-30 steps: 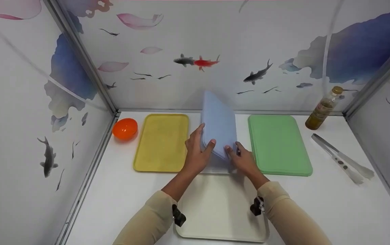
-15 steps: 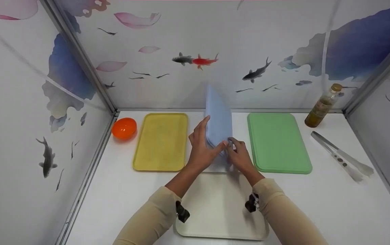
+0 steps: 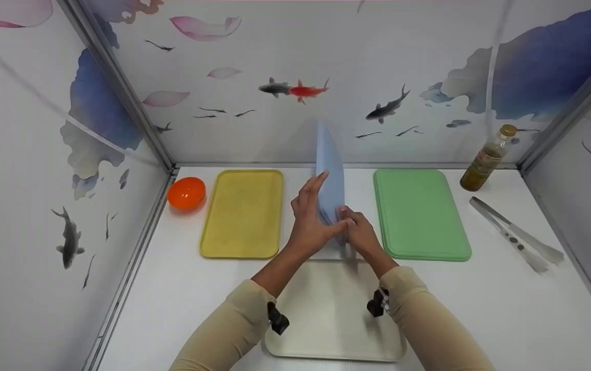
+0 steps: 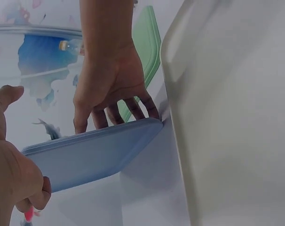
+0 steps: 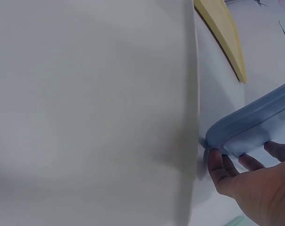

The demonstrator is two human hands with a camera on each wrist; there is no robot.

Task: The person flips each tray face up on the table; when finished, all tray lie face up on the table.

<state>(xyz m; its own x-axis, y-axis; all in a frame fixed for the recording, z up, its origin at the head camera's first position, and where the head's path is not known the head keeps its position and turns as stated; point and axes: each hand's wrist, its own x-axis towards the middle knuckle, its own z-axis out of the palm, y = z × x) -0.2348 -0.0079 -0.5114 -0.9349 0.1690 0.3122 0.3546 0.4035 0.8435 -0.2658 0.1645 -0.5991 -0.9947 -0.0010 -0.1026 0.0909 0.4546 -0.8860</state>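
Note:
A pale blue tray (image 3: 330, 159) stands on edge between my two hands, seen nearly edge-on. Along its left side lie the fingers of my left hand (image 3: 309, 221), with the thumb reaching across the near edge. My right hand (image 3: 363, 234) holds the near, lower part from the right. In the left wrist view the right fingertips meet the long edge of the tray (image 4: 95, 157), partly hidden behind it. The right wrist view shows right fingers (image 5: 250, 162) against the tray's face by a rounded corner. Just below lies an off-white tray (image 3: 336, 319).
To the left lie a yellow tray (image 3: 243, 214) and an orange bowl (image 3: 187, 194). On the right are a green tray (image 3: 421, 214), an oil bottle (image 3: 483, 162) and metal tongs (image 3: 517, 234). A patterned wall (image 3: 254, 144) stands close behind the blue tray.
The blue tray has turned from an angled face to nearly edge-on and become more upright. My hands have come closer together, the left moving right and its thumb now by the right hand.

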